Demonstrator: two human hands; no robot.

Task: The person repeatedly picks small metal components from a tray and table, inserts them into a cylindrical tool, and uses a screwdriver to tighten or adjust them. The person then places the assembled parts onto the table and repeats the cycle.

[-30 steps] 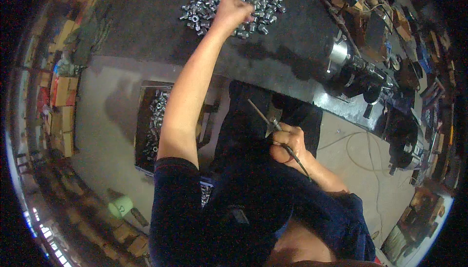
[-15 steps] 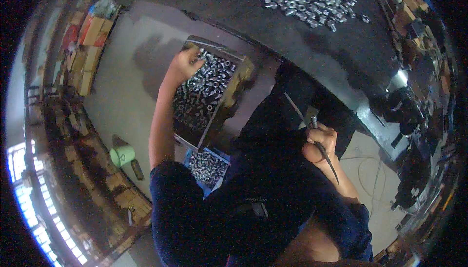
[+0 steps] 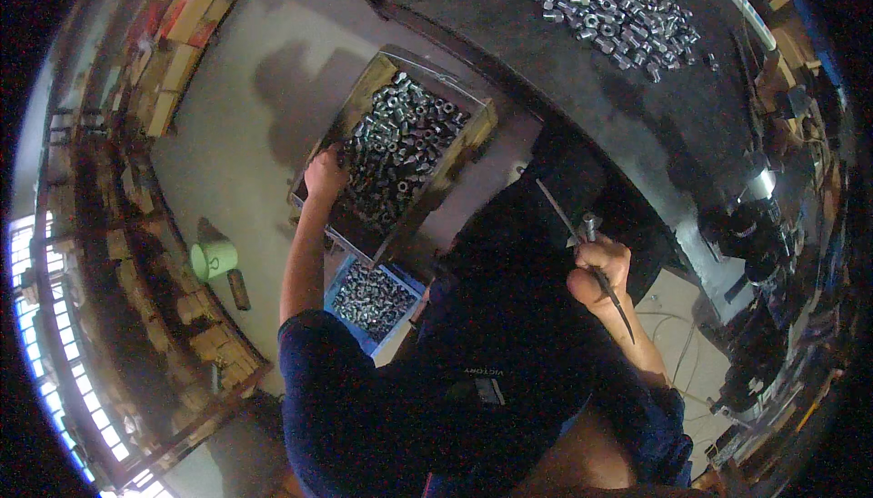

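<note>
Slim tool [image 3: 556, 207], long axis slanting up-left, clenched in right hand [image 3: 604, 267], left hand [image 3: 326, 174], hold unclear

Head camera: worn on the head as the left one of a side-by-side pair; the scene is looked down on from above through a wide fisheye lens.
Shirt: seen steeply from above at the lower middle, nearest the lens [image 3: 473, 325].
Hands: left hand [image 3: 326, 173] and right hand [image 3: 598, 271] both taken in, farther off than the shirt.
Box: looked into from above [image 3: 475, 130], near the middle.
Tabletop: cut off by the upper edge [image 3: 582, 98].
Floor: shown beyond the box, at left [image 3: 236, 180].
Shelving: bent into a curve toward the left rim [image 3: 136, 271].
Corners: left black around the round field.
</note>
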